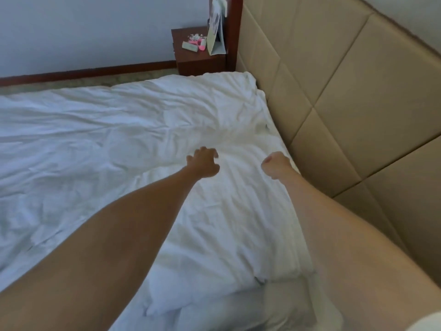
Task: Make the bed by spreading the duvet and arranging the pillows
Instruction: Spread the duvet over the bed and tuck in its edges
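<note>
A: Since the duvet already lay over most of the bed, still creased, why were both arms stretched toward the head end?

B: Smoothing, I judged. Left hand was over the duvet with fingers spread and a little bent, clamped on nothing; contact unclear.

A: And the right hand?

B: Curled near the padded headboard, thumb showing. Whether it pinched cloth, I could not tell.

A: Pillows?

B: None clearly visible; a white bulge at the near edge might be one. Nightstand beyond the far corner held small pink items, untouched.
</note>
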Available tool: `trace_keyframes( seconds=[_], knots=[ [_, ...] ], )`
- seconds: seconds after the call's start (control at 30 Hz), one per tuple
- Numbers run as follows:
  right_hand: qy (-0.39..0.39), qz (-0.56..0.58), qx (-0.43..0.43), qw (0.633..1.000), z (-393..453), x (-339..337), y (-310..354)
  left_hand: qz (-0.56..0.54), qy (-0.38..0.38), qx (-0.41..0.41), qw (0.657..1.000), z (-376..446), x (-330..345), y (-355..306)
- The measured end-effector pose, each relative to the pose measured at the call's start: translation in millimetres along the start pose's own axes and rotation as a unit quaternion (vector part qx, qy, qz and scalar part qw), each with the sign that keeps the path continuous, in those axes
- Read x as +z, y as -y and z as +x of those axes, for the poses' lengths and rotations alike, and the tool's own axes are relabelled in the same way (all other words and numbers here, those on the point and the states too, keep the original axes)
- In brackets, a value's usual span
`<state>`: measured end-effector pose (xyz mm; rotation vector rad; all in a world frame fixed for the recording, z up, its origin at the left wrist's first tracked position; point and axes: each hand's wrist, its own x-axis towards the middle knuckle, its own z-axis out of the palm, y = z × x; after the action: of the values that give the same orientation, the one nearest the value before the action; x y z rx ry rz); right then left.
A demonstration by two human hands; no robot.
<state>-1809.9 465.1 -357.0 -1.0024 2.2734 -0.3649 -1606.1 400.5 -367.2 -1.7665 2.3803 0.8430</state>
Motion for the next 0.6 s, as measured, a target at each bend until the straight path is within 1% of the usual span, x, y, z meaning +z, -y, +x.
trace_keyframes(
  seconds=[0.1,0.23,0.33,0.43,0.5,0.6],
  knots=[
    [0.057,0.032,-0.013,0.998,-20.4,28.4,20.8,-0.025,0.052,-0.02,0.998,-28.1,9.2,35.5],
    [0.11,0.04,-0.035,0.993,-58.7,68.2,59.2,-0.032,0.072,-0.071,0.994,-73.5,11.4,95.5],
    [0.137,0.017,-0.069,0.988,-96.4,108.3,96.8,-0.053,0.051,-0.118,0.99,-114.8,5.5,153.7],
    [0.174,-0.022,-0.115,0.978,-148.8,153.0,138.2,-0.067,0.022,-0.16,0.985,-162.5,-4.1,225.2],
    [0.193,-0.047,-0.148,0.969,-190.8,185.0,166.3,-0.075,0.004,-0.177,0.981,-200.6,-13.2,272.7],
    [0.199,-0.074,-0.186,0.959,-262.5,235.0,203.2,-0.099,-0.018,-0.189,0.977,-269.8,-25.9,342.2]
  ],
)
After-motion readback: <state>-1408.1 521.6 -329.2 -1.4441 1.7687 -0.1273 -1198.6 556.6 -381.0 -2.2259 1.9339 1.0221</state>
